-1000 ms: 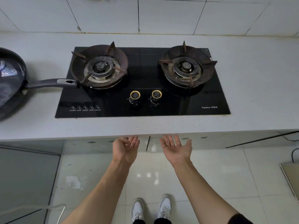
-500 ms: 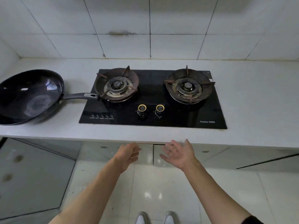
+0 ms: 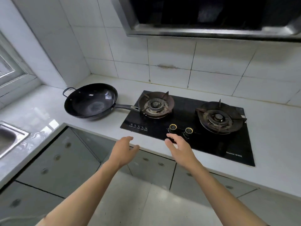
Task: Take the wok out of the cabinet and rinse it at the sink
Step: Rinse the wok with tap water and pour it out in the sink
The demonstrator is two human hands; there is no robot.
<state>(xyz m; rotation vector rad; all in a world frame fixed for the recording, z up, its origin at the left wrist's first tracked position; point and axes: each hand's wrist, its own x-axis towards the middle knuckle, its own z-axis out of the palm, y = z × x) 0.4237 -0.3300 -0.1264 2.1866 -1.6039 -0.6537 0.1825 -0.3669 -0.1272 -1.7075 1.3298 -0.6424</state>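
Lifting your view from the cabinet fronts has brought the range hood [image 3: 211, 15] and the steel sink [image 3: 9, 137] into sight, so the rinse spot now shows at 9 o'clock. Both your hands have come up from below the counter edge: your left hand [image 3: 123, 150] and right hand [image 3: 179, 147] hover with relaxed, spread fingers, gripping nothing. The wok [image 3: 91, 101] already sits on the white countertop [image 3: 268, 128] at 11 o'clock, out of the cabinet, its long handle [image 3: 127, 107] pointing toward the left burner [image 3: 155, 105] of the black glass stove [image 3: 228, 144]. By my reading, what remains is to take that handle and carry the wok to the sink. It is a dark, glossy, round bowl with a small loop handle on its far side; the burner grates look rusty and rough, the wall tiles smooth.
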